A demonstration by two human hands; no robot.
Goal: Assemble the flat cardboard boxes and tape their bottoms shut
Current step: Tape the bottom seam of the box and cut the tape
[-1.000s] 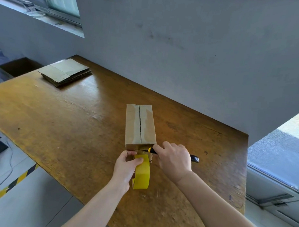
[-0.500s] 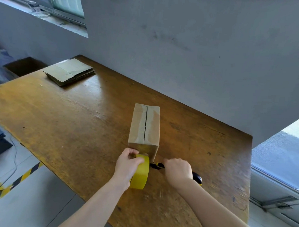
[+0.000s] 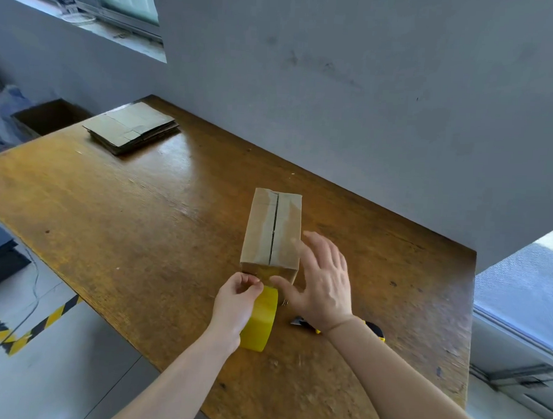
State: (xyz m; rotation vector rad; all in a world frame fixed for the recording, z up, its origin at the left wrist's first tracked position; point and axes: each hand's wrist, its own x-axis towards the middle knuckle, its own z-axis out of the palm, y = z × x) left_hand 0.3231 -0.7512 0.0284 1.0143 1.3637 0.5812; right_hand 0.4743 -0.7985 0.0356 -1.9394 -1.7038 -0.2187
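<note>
An assembled brown cardboard box (image 3: 272,231) stands on the wooden table (image 3: 141,228), its closed flaps facing up with a dark seam down the middle and clear tape over it. My left hand (image 3: 234,305) grips a yellow tape roll (image 3: 261,319) at the box's near end. My right hand (image 3: 321,279) hovers with fingers spread by the box's near right corner, its thumb touching the box's front face. A black and yellow utility knife (image 3: 305,323) lies on the table, partly hidden under my right wrist.
A stack of flat cardboard boxes (image 3: 131,127) lies at the table's far left corner. An open brown carton (image 3: 49,117) stands on the floor beyond it. A grey wall runs along the table's far side. Yellow-black floor tape (image 3: 39,325) marks the floor at left.
My right hand put the utility knife down on the table and rose, fingers spread, to the box's near right corner. My left hand kept hold of the tape roll.
</note>
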